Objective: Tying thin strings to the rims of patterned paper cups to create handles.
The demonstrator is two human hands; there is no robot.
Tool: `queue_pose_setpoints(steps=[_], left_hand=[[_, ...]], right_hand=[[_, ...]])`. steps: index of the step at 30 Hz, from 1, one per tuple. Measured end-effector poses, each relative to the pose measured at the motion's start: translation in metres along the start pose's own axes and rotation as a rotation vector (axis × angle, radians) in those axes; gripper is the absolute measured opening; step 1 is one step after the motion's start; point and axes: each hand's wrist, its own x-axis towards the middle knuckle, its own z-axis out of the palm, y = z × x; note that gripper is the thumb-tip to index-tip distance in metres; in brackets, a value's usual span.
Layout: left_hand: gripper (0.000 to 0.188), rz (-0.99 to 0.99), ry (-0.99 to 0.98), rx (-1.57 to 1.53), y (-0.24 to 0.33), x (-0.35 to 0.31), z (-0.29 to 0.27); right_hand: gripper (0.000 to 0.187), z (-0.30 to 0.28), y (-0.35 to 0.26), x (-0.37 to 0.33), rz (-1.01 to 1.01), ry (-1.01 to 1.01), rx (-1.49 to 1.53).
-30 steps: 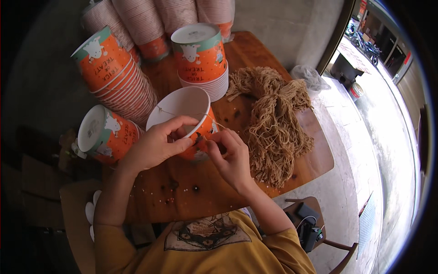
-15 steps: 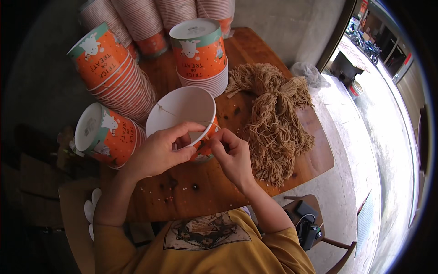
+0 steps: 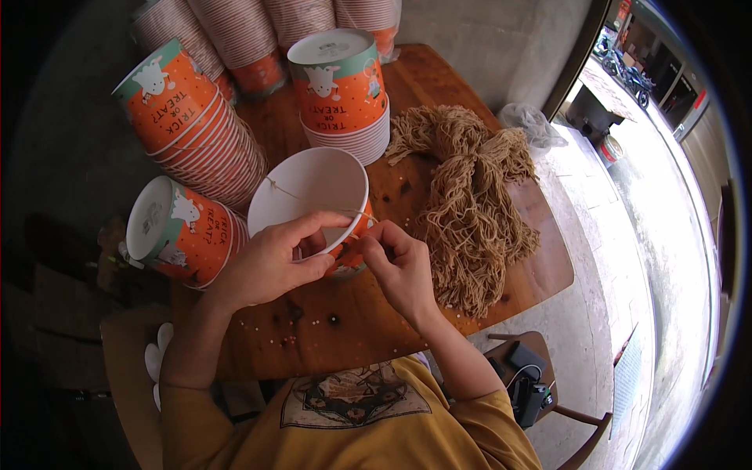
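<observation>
A paper bucket, white inside and orange outside, stands mouth up and tilted toward me on the table. My left hand is closed on its near rim, fingers inside and thumb outside. Thin tan twine runs across the bucket's mouth from the far left wall to the right rim. Just outside that rim, my right hand pinches the twine between thumb and forefinger; its very end is hidden by the fingers. To the right lies a thick bundle of cut tan twine.
Upside-down orange bucket stacks stand at the back, far left and near left. Plastic-wrapped stacks line the wall. The wooden table's rounded right edge borders a pale floor. A chair holds dark devices.
Both hands keep nearly the same grip on the bucket rim and twine. The view has shifted very slightly; otherwise little differs.
</observation>
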Motion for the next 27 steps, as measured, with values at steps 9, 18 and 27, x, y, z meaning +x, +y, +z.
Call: queue_pose_setpoints(steps=[9,18,27], left_hand=[[0.046,-0.057,-0.033,0.000,0.003,-0.001,-0.001],[0.029,-0.017,0.003,-0.125,-0.013,0.009,0.007],[0.010,-0.037,-0.002,-0.027,-0.024,0.033,0.018]], right_hand=[[0.015,0.001,-0.007,-0.002,0.007,0.028,-0.088],[0.015,0.003,-0.004,-0.005,-0.019,0.027,-0.239],[0.015,0.002,-0.004,-0.008,-0.044,0.009,-0.195]])
